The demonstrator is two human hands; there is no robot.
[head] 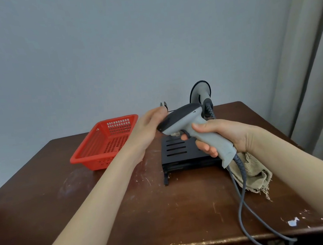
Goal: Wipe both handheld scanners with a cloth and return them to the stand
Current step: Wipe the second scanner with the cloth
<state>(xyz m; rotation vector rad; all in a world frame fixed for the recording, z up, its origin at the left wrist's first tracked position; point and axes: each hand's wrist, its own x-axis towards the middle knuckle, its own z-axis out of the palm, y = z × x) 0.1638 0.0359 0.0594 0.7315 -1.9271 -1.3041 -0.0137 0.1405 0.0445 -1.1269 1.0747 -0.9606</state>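
- The right hand has the scanner by its grey handle. Its fingers are wrapped tight round the grip, with one finger at the trigger.
- The scanner is held up off the bench. Its long axis slants from the cable end, low by the right wrist, up to the dark head, which points across at the left hand.
- The left fingers are nearly straight and hold nothing. They sit right at the nose of the head, but I can't tell whether they touch it.
- The cloth lies crumpled on the bench just below and behind the right wrist, on the far side of the scanner from the free left fingers. I'd say wiping turns on that: the free hand has to cross under the handle to reach it, or the scanner has to change hands.
- The black slotted stand sits directly beneath the right fingers, so setting the scanner down would be a short drop.
- The cable trails from the handle's butt past the cloth and over the bench edge, and could drag on the cloth.
- What looks like the second scanner stands beyond the held one's head.
- A red basket sits beyond the left wrist.
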